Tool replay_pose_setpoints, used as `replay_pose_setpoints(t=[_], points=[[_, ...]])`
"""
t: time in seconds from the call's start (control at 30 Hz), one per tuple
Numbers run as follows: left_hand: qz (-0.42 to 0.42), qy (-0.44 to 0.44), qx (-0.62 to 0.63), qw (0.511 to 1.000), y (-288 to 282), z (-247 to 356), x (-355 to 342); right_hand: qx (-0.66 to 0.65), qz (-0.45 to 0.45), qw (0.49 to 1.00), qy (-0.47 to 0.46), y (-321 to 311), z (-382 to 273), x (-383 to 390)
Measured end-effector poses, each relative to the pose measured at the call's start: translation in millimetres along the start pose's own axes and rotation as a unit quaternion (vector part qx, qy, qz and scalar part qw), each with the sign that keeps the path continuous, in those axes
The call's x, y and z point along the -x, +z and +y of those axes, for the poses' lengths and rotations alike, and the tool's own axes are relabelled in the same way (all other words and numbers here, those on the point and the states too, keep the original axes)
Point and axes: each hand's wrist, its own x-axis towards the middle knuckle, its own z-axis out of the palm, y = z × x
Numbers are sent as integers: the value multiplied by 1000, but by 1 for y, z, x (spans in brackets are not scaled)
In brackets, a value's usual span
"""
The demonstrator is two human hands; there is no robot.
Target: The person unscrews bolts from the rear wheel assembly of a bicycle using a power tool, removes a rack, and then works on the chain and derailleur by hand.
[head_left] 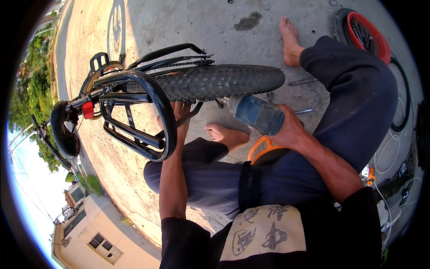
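Observation:
A bicycle stands at the left, with its knobby rear tire [233, 80] pointing toward the middle. My right hand [289, 127] is wrapped round the base of a clear plastic bottle [257, 114], whose contents or label look bluish. The bottle tilts, its neck up against the lower side of the wheel near the hub. My left hand [181, 117] reaches in beneath the tire, beside the black rear rack [166, 119]. The rack and wheel cover its fingers, so what they grip is hidden.
A red basin [380, 42] of dark items stands far right, beside a black hose [406, 96]. Metal tools [305, 111] lie near my right hand. An orange curved piece [262, 145] sits between my legs. White cables [380, 163] trail at right. The saddle [60, 127] is far left.

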Motion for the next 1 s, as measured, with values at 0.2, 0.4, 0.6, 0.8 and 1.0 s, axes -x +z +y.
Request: replay_pose_setpoints(t=[0.2,0.4,0.6,0.8,1.0], points=[[44,-10,33,998,3,3,-1,9,-1,1000,2,-2,-2,0],[69,-11,19,997,3,5,-3,-6,-11,1000,1,1,4,1],[47,20,-17,999,2,4,-4,-4,-12,1000,1,0,3,0],[49,18,8,999,5,1,-1,-3,0,1000,-10,0,2,1],[65,22,32,997,6,3,-4,9,-10,1000,7,-1,0,-1]])
